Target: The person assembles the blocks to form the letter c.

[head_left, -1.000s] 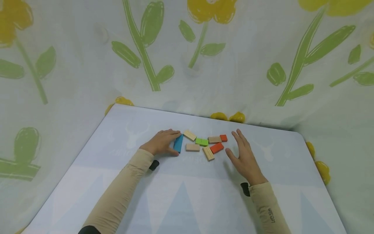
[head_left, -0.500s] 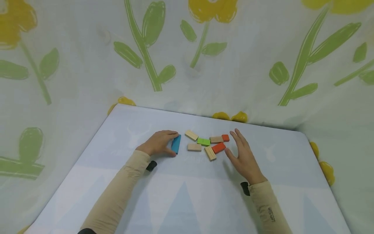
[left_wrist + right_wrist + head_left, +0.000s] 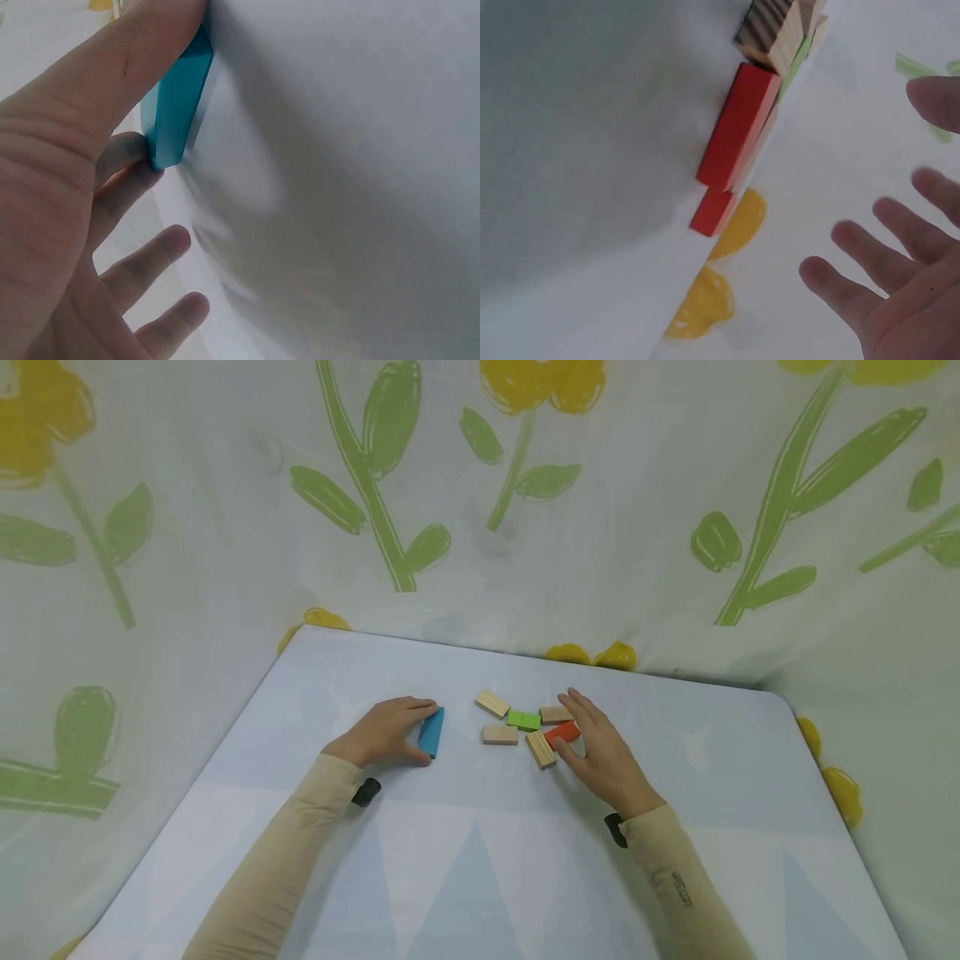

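Note:
Between the thumb and fingertips of my left hand (image 3: pixel 382 732) is a long blue block (image 3: pixel 431 732), pinched at its two ends; the left wrist view shows the thumb on one end of the blue block (image 3: pixel 180 105) and a fingertip at the other. My right hand (image 3: pixel 603 760) hovers above the right side of the block group, fingers spread and holding nothing. Just beneath it lies a red block (image 3: pixel 558 735). A smaller red block (image 3: pixel 714 212) shows in the right wrist view but is hidden by the hand in the head view.
Mid-table lie a green block (image 3: pixel 523 720) and several plain wooden blocks, among them one at the back left (image 3: pixel 492 703), one in front (image 3: pixel 500 735) and a striped one (image 3: pixel 542 749). A flower-printed curtain (image 3: pixel 637 527) stands behind the white table (image 3: pixel 480 860).
My left hand has drawn the blue block leftward, away from the other blocks. My right hand has shifted left, from beside the group to over its right end.

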Motion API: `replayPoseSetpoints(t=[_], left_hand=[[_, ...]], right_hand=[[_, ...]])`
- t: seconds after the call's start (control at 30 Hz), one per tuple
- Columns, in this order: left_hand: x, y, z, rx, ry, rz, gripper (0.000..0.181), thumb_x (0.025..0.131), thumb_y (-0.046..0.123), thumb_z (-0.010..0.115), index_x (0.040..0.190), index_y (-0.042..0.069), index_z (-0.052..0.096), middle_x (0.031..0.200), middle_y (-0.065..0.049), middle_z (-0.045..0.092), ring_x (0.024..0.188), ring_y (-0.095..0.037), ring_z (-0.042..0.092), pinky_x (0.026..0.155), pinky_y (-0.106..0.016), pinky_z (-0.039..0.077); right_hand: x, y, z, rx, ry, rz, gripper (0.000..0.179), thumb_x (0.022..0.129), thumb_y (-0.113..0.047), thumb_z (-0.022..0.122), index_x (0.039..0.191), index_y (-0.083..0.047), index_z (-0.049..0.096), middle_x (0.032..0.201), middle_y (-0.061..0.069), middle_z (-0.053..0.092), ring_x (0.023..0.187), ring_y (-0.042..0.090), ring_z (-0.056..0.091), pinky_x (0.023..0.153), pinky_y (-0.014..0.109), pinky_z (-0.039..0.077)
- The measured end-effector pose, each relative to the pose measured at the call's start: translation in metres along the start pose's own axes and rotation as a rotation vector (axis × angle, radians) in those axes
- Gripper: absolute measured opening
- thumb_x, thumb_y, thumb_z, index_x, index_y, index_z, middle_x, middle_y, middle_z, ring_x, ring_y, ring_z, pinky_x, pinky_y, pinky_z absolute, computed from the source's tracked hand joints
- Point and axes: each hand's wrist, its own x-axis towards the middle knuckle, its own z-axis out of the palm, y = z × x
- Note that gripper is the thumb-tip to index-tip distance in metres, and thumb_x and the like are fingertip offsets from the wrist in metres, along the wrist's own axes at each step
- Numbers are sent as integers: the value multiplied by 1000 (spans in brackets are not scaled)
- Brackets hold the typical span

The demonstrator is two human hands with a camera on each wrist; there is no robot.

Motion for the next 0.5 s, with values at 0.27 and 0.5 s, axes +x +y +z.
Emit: replayPoseSetpoints(t=[0.27, 0.5], left_hand=[[-9, -2, -2, -23, 12, 3, 94, 77, 48, 87, 150, 4, 49, 153, -13, 48, 141, -39, 42, 114, -54, 35], [-19, 3, -5, -14, 58, -5, 91, 83, 50, 81, 152, 3, 45, 157, -13, 42, 144, -45, 35, 115, -60, 31]], right_hand=[[19, -19, 11, -113, -110, -133, 50, 96, -22, 72, 142, -9, 57, 144, 9, 56, 133, 28, 52, 106, 47, 47], [43, -34, 25, -226, -223, -233, 44, 92, -16, 76, 133, -7, 65, 130, 10, 65, 119, 29, 62, 99, 42, 53]])
